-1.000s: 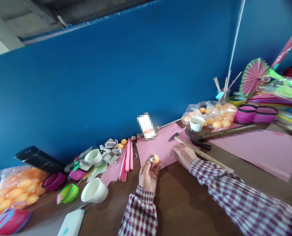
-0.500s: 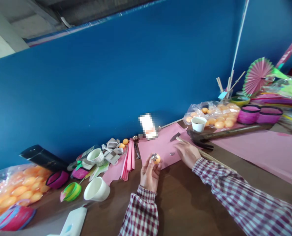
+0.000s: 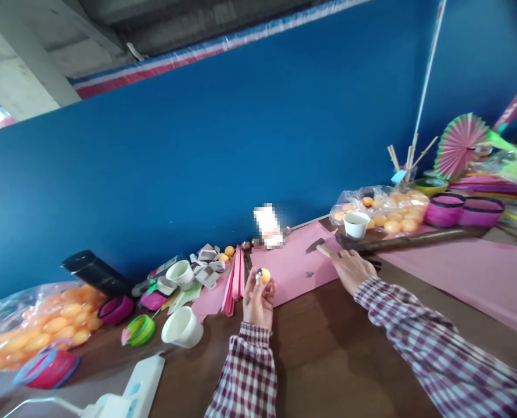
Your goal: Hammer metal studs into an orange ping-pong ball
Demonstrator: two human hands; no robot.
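Note:
In my left hand (image 3: 258, 301) an orange ping-pong ball (image 3: 266, 276) is pinched between thumb and fingers, a shiny silvery patch on its left side. My right hand (image 3: 354, 270) is over the light wooden handle of a small hammer (image 3: 315, 245), fingers closed around it. The hammer's dark head lies at the middle of a pink paper sheet (image 3: 284, 273). Small silvery pieces (image 3: 309, 274) rest on that sheet, between my two hands. Part of the handle is hidden under my right hand and sleeve.
Behind my right hand lies a bigger dark hammer (image 3: 397, 241), near a white cup (image 3: 356, 224) and bagged orange balls (image 3: 397, 217). To the left are a white cup (image 3: 182, 327), folded pink strips (image 3: 235, 281), a power strip (image 3: 145, 383) and another ball bag (image 3: 44, 325). A blue wall (image 3: 219, 145) stands behind.
My right hand has shifted right along the small hammer's handle, while its head stays on the pink sheet. My left hand has moved slightly left with the ball and turned it. The camera view shifted.

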